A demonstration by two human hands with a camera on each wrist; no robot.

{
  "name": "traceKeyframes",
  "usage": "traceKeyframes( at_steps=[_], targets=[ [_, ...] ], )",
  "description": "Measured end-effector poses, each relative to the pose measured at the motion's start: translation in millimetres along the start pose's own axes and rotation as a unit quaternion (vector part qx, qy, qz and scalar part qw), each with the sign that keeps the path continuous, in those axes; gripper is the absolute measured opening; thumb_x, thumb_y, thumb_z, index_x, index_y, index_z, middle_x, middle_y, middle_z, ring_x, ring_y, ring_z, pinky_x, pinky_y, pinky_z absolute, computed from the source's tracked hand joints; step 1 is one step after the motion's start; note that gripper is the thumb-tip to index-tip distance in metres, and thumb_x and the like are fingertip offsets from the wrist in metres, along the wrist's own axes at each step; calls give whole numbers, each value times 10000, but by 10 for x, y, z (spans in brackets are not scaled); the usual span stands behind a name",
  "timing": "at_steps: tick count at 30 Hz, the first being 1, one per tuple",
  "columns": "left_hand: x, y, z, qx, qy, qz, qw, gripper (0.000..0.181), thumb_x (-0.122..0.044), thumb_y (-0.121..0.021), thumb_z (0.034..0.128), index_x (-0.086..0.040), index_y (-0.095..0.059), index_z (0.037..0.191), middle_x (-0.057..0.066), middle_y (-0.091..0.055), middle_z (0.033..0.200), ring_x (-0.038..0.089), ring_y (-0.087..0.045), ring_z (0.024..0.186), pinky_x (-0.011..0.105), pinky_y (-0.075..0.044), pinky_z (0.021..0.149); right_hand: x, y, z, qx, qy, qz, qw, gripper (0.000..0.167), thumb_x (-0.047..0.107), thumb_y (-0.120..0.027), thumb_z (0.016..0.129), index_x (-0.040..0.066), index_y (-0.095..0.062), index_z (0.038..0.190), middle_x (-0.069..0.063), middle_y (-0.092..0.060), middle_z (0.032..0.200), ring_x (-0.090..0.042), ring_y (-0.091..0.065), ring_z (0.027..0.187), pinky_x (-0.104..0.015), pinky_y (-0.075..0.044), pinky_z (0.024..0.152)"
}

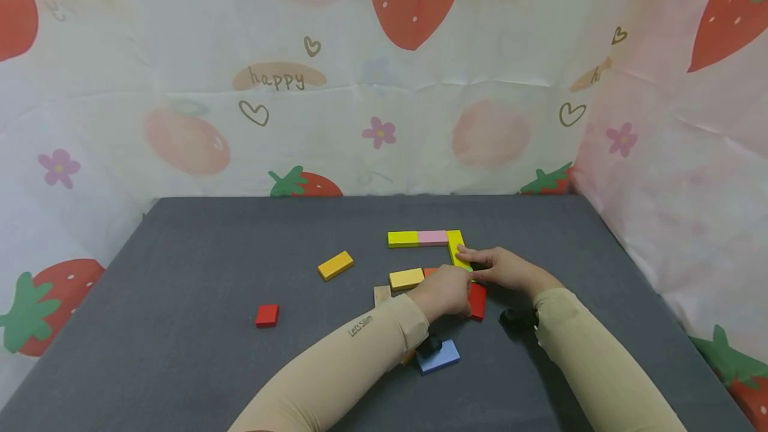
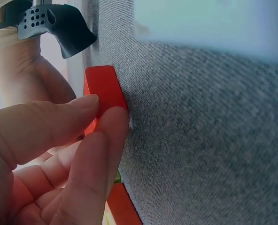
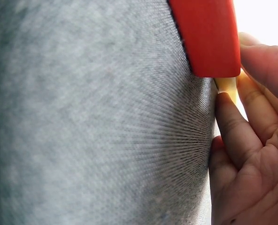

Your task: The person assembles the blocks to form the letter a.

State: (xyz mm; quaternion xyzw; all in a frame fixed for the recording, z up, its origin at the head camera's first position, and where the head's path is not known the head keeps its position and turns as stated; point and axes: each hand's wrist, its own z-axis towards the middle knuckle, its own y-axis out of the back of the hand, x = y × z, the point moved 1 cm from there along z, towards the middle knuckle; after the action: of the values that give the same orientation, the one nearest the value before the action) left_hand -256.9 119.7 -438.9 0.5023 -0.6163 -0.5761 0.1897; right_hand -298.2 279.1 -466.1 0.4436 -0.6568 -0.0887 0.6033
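My left hand [image 1: 445, 290] pinches a red block [image 2: 104, 86] between thumb and fingertips, low against the grey cloth. That red block lies just below the lower end of a long yellow block [image 1: 456, 245] in the head view. From the right, my right hand [image 1: 507, 269] reaches in, its fairly straight fingers touching the yellow block. In the right wrist view its thumb [image 3: 266, 68] is beside the red block [image 3: 209, 37]. A pink block [image 1: 433, 238] and a shorter-looking yellow-green block [image 1: 403, 239] join the yellow one in a row.
Left of my left hand lie a pale yellow block [image 1: 407, 279], a partly covered orange-red block [image 1: 429, 272] and a wooden block [image 1: 382, 295]. A blue block [image 1: 439, 357] sits below the wrist. Farther left are an orange-yellow block [image 1: 335, 265] and a red block [image 1: 267, 315].
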Motion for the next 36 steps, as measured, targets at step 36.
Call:
traceKeyframes(
  at_steps=[36],
  targets=[
    [649,628,-630,-731,-155,-1052,9916,111,-217,-705,789,-174,-604,806,-51,-582,733,135,-525,681,253,-441,596,-14,4,29,52,-268,-1,9996,498,273,-632,856,278,-473,1328,27,-313,1455,-291,-202,1361,-525,-197,1046]
  ],
)
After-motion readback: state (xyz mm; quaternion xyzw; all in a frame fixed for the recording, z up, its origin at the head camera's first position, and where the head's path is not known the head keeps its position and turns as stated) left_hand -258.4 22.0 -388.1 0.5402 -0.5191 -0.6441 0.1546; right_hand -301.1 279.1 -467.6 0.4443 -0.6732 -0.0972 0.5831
